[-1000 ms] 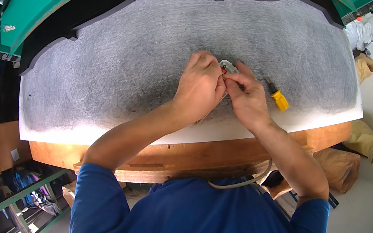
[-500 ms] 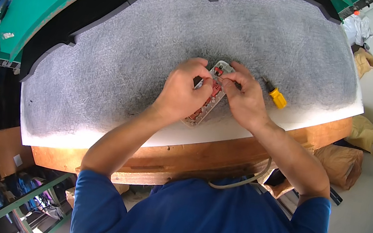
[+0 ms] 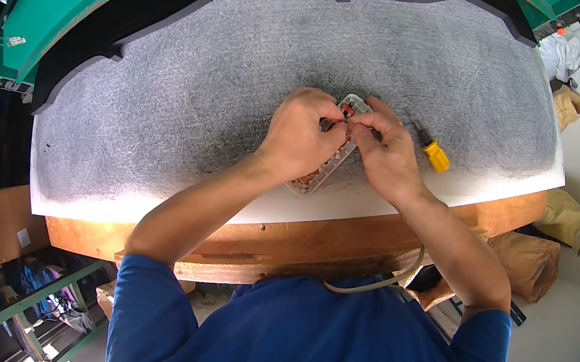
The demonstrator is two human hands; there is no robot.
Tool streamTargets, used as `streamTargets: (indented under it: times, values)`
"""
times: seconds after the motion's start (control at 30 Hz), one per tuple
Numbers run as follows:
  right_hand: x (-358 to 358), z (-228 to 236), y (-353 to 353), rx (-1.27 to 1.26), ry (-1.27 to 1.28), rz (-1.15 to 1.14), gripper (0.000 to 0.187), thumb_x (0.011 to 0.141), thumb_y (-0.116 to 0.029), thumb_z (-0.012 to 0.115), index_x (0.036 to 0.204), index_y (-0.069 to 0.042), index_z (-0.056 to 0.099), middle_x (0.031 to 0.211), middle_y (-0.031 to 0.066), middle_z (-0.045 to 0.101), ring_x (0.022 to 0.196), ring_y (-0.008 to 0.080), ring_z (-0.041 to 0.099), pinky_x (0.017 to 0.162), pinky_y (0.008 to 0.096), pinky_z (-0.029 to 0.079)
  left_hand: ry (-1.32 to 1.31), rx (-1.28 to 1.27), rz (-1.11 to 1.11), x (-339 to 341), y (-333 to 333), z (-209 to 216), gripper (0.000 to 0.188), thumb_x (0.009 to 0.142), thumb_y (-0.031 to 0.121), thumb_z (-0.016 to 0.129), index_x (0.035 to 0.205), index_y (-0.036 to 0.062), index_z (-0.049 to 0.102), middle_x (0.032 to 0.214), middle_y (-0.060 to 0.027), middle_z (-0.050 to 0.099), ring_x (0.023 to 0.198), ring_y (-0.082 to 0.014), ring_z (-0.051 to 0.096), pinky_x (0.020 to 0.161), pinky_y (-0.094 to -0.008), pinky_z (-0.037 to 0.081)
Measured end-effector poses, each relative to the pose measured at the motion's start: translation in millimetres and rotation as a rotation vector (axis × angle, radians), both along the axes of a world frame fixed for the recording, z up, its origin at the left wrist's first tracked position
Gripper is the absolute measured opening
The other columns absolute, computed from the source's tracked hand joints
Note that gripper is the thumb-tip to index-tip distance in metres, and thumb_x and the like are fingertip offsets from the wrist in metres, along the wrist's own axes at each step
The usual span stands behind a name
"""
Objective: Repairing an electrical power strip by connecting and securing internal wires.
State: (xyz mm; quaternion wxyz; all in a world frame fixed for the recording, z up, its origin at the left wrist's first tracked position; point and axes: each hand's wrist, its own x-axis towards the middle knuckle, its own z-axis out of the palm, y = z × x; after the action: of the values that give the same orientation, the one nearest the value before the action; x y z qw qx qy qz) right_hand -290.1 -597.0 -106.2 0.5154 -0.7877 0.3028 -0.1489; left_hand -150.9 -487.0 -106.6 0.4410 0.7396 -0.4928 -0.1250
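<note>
A long, narrow grey tray-like casing (image 3: 331, 166) with red and metal parts inside lies slanted on the scuffed grey-white work surface (image 3: 190, 88). Over its upper half, my left hand (image 3: 303, 133) bends its thumb and forefinger into a pinch. My right hand (image 3: 388, 155) pinches from the other side, so the fingertips of both almost meet above the casing. Whatever they grip is too small and too covered to name. To the right of my right hand rests a screwdriver (image 3: 435, 155) with a yellow handle and dark shaft.
A black raised edge (image 3: 171, 19) borders the far side, with a green machine frame (image 3: 49, 18) behind it. Along the near side runs a wooden table edge (image 3: 279, 244), where a pale cable (image 3: 385, 280) hangs. Brown paper bags (image 3: 524, 262) stand at the right.
My left hand has shifted right and its fingertips have come closer to those of my right hand over the casing. The view has shifted slightly; the screwdriver lies as before.
</note>
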Motion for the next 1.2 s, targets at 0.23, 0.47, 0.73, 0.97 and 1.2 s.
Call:
streamTargets:
  times: [0.23,0.47,0.73,0.97,1.2]
  values:
    - [0,-2,-1,-0.071,0.000,0.028,0.018,0.093,-0.014,0.061,0.106,-0.008,0.071,0.145,0.0291,0.044,0.141,0.0424,0.034,0.115,0.0451,0.031,0.026,-0.020,0.018,-1,-1,1,0.010,0.079,0.008,0.072,0.084,0.0002,0.073,0.095,-0.0174,0.070,0.098,-0.0320,0.066,0.087,-0.0399,0.052]
    - [-1,-1,0,-0.054,-0.006,0.025,0.017,0.093,-0.013,0.063,0.106,-0.009,0.072,0.146,0.0293,0.043,0.142,0.0422,0.033,0.116,0.0455,0.030,0.195,0.221,0.139,-6,-11,15,0.016,0.080,0.012,0.070,0.082,-0.0032,0.071,0.094,-0.0188,0.071,0.084,-0.0266,0.068,0.076,-0.0349,0.053]
    - [-1,-2,-1,-0.046,-0.028,0.016,0.017,0.093,-0.013,0.062,0.105,-0.006,0.071,0.145,0.0295,0.044,0.141,0.0426,0.035,0.114,0.0444,0.033,0.435,-0.067,0.083,-1,-2,-7,0.006,0.082,0.002,0.069,0.087,-0.0019,0.071,0.097,-0.0082,0.071,0.083,-0.0136,0.065,0.076,-0.0282,0.053]
    - [-1,-2,1,-0.032,-0.025,0.002,0.017,0.092,-0.013,0.063,0.107,-0.007,0.070,0.145,0.0293,0.044,0.140,0.0429,0.035,0.113,0.0445,0.034,0.281,0.012,-0.050,9,7,-1,0.017,0.085,-0.001,0.069,0.102,-0.0016,0.068,0.101,-0.0097,0.070,0.089,-0.0146,0.066,0.079,-0.0291,0.053]
    - [0,2,3,0.000,-0.028,-0.011,0.016,0.094,-0.012,0.062,0.107,-0.010,0.071,0.146,0.0288,0.043,0.142,0.0418,0.033,0.111,0.0443,0.038,0.036,-0.018,-0.207,20,0,9,0.016,0.083,-0.003,0.069,0.098,-0.0006,0.068,0.096,-0.0122,0.068,0.087,-0.0229,0.067,0.076,-0.0321,0.053]
